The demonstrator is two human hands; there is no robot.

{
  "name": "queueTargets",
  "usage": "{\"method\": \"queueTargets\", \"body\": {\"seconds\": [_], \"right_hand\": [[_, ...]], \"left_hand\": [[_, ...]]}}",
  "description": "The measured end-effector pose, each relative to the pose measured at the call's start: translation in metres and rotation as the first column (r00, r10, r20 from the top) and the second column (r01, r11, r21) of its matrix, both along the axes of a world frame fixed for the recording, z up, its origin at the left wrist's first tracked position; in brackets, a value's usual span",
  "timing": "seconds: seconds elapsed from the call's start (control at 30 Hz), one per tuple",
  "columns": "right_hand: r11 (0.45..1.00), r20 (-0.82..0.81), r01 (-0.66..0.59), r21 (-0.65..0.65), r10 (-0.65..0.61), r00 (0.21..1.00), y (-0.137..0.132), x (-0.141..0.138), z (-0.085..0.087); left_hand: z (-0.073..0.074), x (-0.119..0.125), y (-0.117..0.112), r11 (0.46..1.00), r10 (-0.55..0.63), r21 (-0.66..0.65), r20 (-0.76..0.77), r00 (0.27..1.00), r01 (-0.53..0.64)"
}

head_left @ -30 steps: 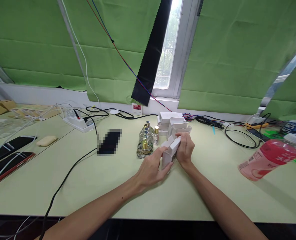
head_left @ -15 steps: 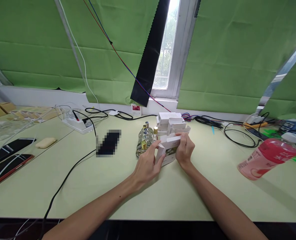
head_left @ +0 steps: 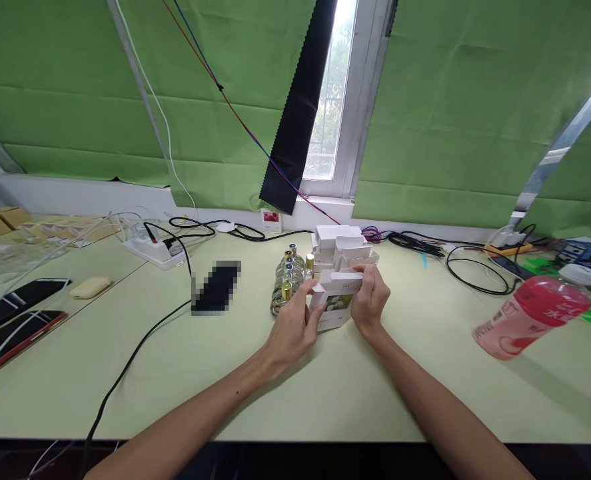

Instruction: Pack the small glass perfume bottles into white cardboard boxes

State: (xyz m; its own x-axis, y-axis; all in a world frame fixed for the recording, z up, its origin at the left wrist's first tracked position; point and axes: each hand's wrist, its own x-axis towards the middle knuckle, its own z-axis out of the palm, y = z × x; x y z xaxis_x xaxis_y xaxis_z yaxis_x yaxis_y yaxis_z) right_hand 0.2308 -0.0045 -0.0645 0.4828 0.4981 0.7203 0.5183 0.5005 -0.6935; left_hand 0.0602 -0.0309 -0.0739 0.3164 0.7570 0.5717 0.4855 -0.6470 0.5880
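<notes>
A small white carton (head_left: 336, 312) with a flower picture on its front is held upright between both hands. My left hand (head_left: 294, 325) pinches its left side, thumb at the front. My right hand (head_left: 370, 298) grips the right side near the upper corner, fingers curled. The carton's top flaps stand partly raised. Just left of it is a row of several round glass bottles (head_left: 277, 299) with gold and silver caps. Another bottle with a gold cap (head_left: 310, 262) stands directly behind the left hand. More white cartons (head_left: 336, 238) are grouped behind the held one.
A pink drink bottle (head_left: 530, 317) stands at the right. Left are a pixelated dark object (head_left: 217, 287), a black cable (head_left: 145, 340), phones (head_left: 22, 337), a cream case (head_left: 90, 287) and a power strip (head_left: 156, 251). Coiled cables (head_left: 415, 242) lie along the wall.
The held carton has turned slightly, so more of its flower-picture front faces me. Both hands keep their grip in nearly the same place.
</notes>
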Motion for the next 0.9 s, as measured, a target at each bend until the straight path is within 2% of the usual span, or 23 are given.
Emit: {"method": "queueTargets", "body": {"seconds": [0.23,0.4,0.7,0.9], "right_hand": [[0.999,-0.093,-0.033,-0.018,0.031,0.995,0.0015,0.0008,0.0012],[0.999,-0.067,-0.041,-0.035,0.039,0.997,0.0002,0.0006,-0.0001],[0.998,-0.019,-0.056,-0.022,0.055,0.998,-0.0043,-0.0016,0.0],[0.997,-0.066,-0.078,-0.027,0.076,0.995,-0.0064,-0.0032,0.0024]], "left_hand": [[0.0019,0.0007,0.0002,0.998,-0.038,-0.049,0.073,0.997,0.042],[0.0022,0.001,0.0015,0.994,-0.076,-0.07,0.109,0.991,0.084],[0.0038,-0.0001,0.0019,0.994,-0.078,-0.068,0.062,0.995,0.082],[0.0004,-0.001,0.0032,0.996,-0.078,-0.036,0.046,0.996,0.079]]}}
